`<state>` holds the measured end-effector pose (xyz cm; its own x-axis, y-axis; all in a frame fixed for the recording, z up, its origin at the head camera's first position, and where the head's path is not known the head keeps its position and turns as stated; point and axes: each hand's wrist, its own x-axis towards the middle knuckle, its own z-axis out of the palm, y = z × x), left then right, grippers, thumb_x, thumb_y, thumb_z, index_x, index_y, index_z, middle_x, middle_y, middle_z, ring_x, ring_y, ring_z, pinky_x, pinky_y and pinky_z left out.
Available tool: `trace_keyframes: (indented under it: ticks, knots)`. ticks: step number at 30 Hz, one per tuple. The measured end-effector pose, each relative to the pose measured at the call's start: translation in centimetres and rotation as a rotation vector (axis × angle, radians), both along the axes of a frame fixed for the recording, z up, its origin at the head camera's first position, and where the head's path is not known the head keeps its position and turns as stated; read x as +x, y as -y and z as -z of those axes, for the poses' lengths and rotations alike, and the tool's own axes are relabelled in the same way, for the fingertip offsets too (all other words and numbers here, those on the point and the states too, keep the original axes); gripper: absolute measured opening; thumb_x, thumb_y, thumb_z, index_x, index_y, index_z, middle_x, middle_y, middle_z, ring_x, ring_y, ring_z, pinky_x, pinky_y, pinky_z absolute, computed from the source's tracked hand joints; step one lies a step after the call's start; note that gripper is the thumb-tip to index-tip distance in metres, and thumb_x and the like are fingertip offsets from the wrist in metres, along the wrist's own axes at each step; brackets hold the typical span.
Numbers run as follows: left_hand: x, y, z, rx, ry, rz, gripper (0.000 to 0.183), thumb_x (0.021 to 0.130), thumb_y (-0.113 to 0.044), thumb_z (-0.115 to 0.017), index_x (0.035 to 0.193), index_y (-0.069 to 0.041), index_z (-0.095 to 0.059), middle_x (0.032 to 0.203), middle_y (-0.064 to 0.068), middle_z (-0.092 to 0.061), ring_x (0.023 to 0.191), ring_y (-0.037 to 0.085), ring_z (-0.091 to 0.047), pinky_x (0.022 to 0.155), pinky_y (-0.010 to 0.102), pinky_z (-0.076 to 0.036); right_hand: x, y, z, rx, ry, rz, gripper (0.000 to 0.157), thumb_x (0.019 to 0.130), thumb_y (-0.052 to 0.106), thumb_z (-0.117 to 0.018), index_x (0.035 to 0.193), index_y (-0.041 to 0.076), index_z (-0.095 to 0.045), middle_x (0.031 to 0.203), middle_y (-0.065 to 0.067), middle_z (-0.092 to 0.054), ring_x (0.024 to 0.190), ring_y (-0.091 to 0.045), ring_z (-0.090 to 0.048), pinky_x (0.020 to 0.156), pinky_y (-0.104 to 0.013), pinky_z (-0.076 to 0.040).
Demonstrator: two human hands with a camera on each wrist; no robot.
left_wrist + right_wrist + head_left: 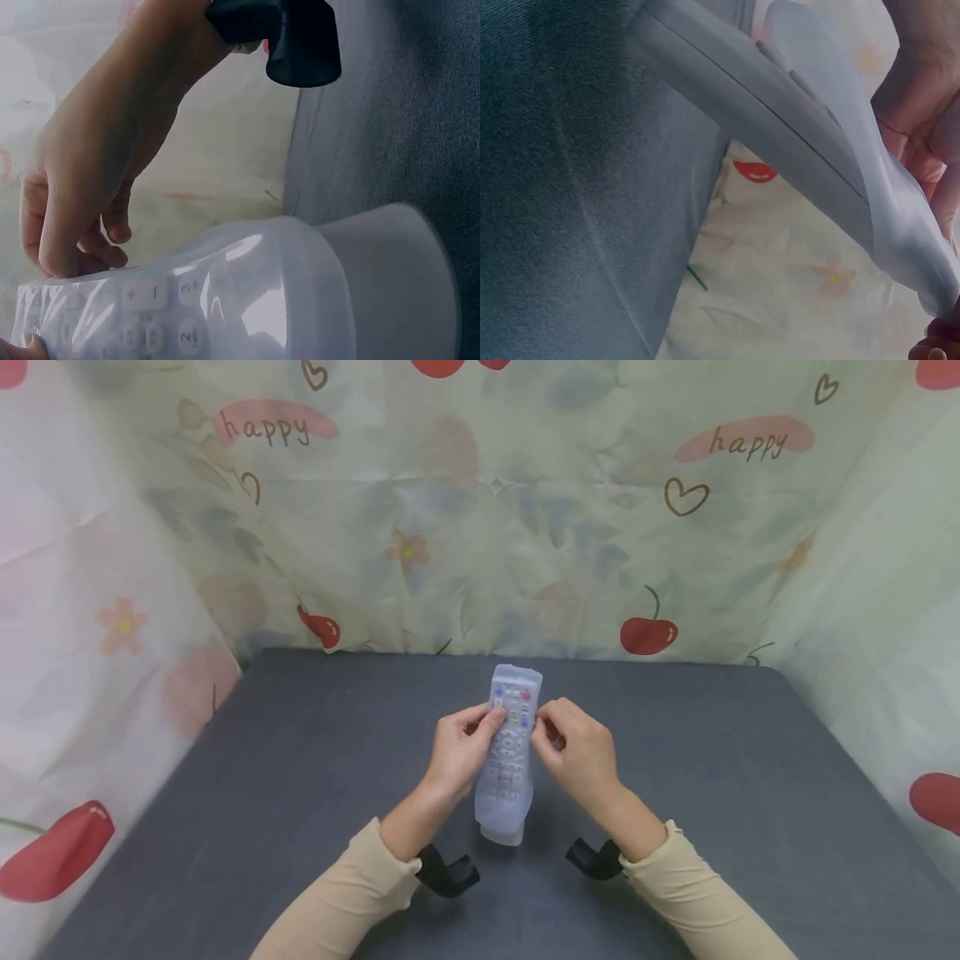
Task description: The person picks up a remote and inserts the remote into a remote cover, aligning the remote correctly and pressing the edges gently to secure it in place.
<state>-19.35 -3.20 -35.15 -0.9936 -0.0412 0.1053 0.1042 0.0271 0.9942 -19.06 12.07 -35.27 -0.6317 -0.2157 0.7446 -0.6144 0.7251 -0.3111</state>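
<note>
A pale remote control (508, 756) is held up above the table, in a translucent, flexible cover (501, 810). Its lower end sticks out bare from the loose cover, as the remote's grey side (765, 124) and the flared cover edge (817, 45) show in the right wrist view. My left hand (457, 752) grips the left side, thumb on the button face. At the upper right edge, my right hand (581, 756) pinches the cover with curled fingers. In the left wrist view, number buttons (190, 337) show through the shiny cover.
A dark grey cloth-covered table (337, 710) lies beneath both hands. Patterned curtains (495, 527) hang behind it and along both sides. Black wrist mounts (450, 872) stick out under both sleeves.
</note>
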Motion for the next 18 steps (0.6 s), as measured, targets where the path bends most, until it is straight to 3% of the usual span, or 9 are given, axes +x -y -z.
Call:
trace_keyframes:
  ticks: [4, 8, 13, 18]
  knots:
    - [0.0, -0.1, 0.2, 0.02, 0.011, -0.014, 0.028, 0.092, -0.014, -0.059, 0.113, 0.003, -0.066, 0.096, 0.025, -0.067, 0.066, 0.006, -0.057, 0.06, 0.024, -0.051, 0.0, 0.1, 0.2, 0.004, -0.033, -0.001, 0.006, 0.079, 0.001, -0.061, 0.075, 0.006, -0.06, 0.064, -0.003, -0.052, 0.054, -0.01, -0.047, 0.049, -0.022, -0.042]
    - [-0.2, 0.0, 0.2, 0.007, -0.009, -0.018, 0.028, 0.092, -0.016, -0.059, 0.113, 0.002, -0.066, 0.096, 0.024, -0.068, 0.067, 0.007, -0.058, 0.06, 0.026, -0.052, -0.1, 0.2, 0.4, -0.041, 0.021, -0.014, 0.005, 0.084, 0.001, -0.06, 0.084, 0.003, -0.065, 0.073, -0.006, -0.061, 0.062, -0.014, -0.058, 0.053, -0.025, -0.05]
    - [-0.4, 0.2, 0.1, -0.022, -0.015, -0.031, 0.027, 0.091, -0.018, -0.061, 0.112, -0.001, -0.067, 0.096, 0.022, -0.069, 0.068, 0.008, -0.06, 0.061, 0.026, -0.053, 0.0, 0.5, 0.5, -0.13, 0.184, -0.068, 0.015, 0.091, 0.006, -0.056, 0.102, 0.0, -0.065, 0.09, -0.012, -0.067, 0.074, -0.019, -0.066, 0.061, -0.03, -0.055]
    - [-0.8, 0.2, 0.2, -0.03, -0.066, -0.061, 0.027, 0.09, -0.018, -0.062, 0.109, 0.0, -0.068, 0.094, 0.023, -0.069, 0.067, 0.008, -0.06, 0.059, 0.025, -0.052, 0.2, 0.8, 1.2, -0.198, 0.37, -0.201, 0.039, 0.092, 0.017, -0.059, 0.125, 0.001, -0.046, 0.113, -0.021, -0.064, 0.088, -0.03, -0.069, 0.067, -0.033, -0.057]
